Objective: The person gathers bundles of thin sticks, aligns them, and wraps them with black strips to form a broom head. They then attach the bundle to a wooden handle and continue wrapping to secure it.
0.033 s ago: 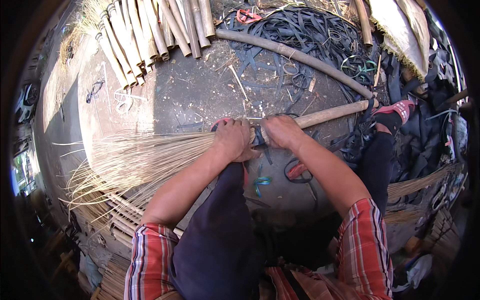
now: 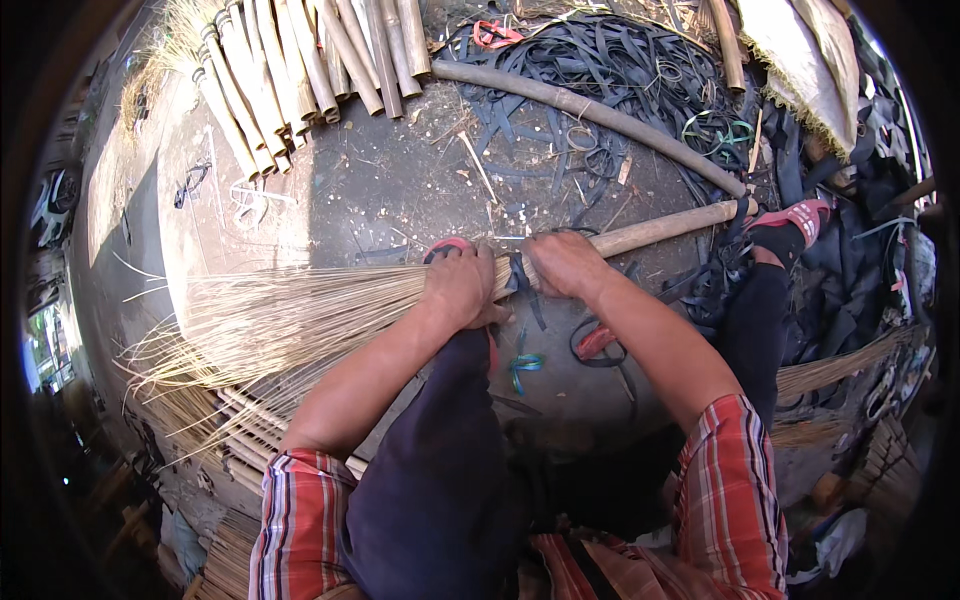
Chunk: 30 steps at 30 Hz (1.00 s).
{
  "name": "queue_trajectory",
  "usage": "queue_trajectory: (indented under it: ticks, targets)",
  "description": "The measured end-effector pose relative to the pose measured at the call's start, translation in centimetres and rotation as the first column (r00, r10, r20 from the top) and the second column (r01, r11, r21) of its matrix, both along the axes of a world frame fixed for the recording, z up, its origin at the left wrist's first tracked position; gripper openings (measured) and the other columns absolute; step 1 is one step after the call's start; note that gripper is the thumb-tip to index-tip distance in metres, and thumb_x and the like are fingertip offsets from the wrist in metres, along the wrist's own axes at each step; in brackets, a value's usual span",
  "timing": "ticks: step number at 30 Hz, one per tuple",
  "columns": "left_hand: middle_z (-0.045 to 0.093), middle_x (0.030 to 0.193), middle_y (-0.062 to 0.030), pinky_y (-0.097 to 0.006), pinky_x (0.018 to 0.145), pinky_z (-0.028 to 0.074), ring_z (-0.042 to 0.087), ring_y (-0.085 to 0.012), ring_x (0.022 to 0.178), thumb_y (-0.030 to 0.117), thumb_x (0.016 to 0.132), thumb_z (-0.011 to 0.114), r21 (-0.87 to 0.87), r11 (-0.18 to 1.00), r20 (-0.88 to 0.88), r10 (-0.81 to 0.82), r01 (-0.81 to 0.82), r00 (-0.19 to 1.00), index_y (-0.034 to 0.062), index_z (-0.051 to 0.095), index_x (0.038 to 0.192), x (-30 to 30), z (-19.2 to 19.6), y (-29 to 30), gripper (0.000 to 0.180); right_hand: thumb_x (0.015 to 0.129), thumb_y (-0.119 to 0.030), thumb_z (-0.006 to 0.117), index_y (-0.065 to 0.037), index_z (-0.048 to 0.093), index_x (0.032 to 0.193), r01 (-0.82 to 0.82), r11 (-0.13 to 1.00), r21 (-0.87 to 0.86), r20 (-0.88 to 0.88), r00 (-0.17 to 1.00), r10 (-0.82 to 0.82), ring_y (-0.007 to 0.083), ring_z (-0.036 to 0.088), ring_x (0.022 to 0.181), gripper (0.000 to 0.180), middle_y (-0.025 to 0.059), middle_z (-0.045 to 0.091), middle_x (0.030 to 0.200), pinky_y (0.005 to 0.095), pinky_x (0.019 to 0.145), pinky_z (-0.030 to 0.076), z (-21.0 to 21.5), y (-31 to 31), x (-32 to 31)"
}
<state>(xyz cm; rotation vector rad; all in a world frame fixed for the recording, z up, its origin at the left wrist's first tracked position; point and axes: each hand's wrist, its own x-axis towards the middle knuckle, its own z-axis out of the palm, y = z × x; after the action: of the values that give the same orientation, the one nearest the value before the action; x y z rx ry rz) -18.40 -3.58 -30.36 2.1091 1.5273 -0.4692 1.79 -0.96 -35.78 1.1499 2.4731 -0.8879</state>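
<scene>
A stick broom lies across in front of me, its pale thin bristles point(image 2: 290, 310) fanning out to the left. My left hand point(image 2: 460, 287) is closed around the bundle near its gathered end. A dark rubber strip point(image 2: 517, 272) wraps the bundle just right of that hand, with a loose end hanging down. My right hand point(image 2: 563, 262) is closed beside the strip, at the neck of the broom; its fingertips are hidden. From there a wooden pole point(image 2: 665, 228) runs right toward my red and black shoe point(image 2: 803, 222). Another shoe point(image 2: 447, 246) shows partly behind my left hand.
Several bamboo-handled brooms point(image 2: 290, 70) lie at the far left. A heap of black rubber strips point(image 2: 610, 75) lies at the back, with a long curved pole point(image 2: 590, 108) in front. Green ribbon point(image 2: 525, 370) and a red-handled tool point(image 2: 597, 341) lie near my knees.
My left hand has shifted slightly left along the bundle, showing more of the dark strip. The bristle tips have spread differently. My right hand stays almost in place.
</scene>
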Motion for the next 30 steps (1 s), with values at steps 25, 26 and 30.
queue_trajectory:
  ticks: [25, 26, 30]
  targets:
    - [0.075, 0.107, -0.0296, -0.048, 0.091, 0.059, 0.073, -0.0431, 0.105, 0.042, 0.074, 0.084, -0.421, 0.903, 0.22, 0.013, 0.083, 0.975, -0.0075, 0.069, 0.114, 1.8, -2.6, 4.0, 0.065, 0.08, -0.014, 0.077, -0.002, 0.062, 0.119, 0.031, 0.984, 0.174, -0.09, 0.996, -0.015, 0.0314, 0.073, 0.108, 0.044, 0.0154, 0.075, 0.109, 0.0472, 0.104, 0.051, -1.1, -1.5, 0.7]
    - [0.075, 0.107, -0.0293, -0.048, 0.092, 0.059, 0.073, -0.0429, 0.105, 0.041, 0.074, 0.085, -0.386, 0.92, 0.193, 0.003, 0.073, 0.981, -0.0068, 0.069, 0.115, 2.1, -2.4, 3.8, 0.065, 0.08, -0.013, 0.076, -0.001, 0.062, 0.12, 0.029, 0.987, 0.157, -0.079, 0.997, -0.017, 0.0313, 0.073, 0.108, 0.045, 0.0151, 0.075, 0.11, 0.0475, 0.105, 0.05, -1.3, -1.2, 0.6]
    - [0.075, 0.108, -0.0281, -0.05, 0.093, 0.059, 0.074, -0.0414, 0.105, 0.04, 0.076, 0.084, -0.24, 0.971, 0.062, 0.033, -0.018, 0.998, -0.0018, 0.068, 0.118, 3.4, -1.9, 2.2, 0.061, 0.083, -0.017, 0.077, -0.002, 0.061, 0.132, 0.003, 0.987, 0.16, -0.066, 0.998, 0.008, 0.0326, 0.071, 0.112, 0.053, 0.0167, 0.073, 0.114, 0.0479, 0.109, 0.048, -0.3, -0.9, 0.6]
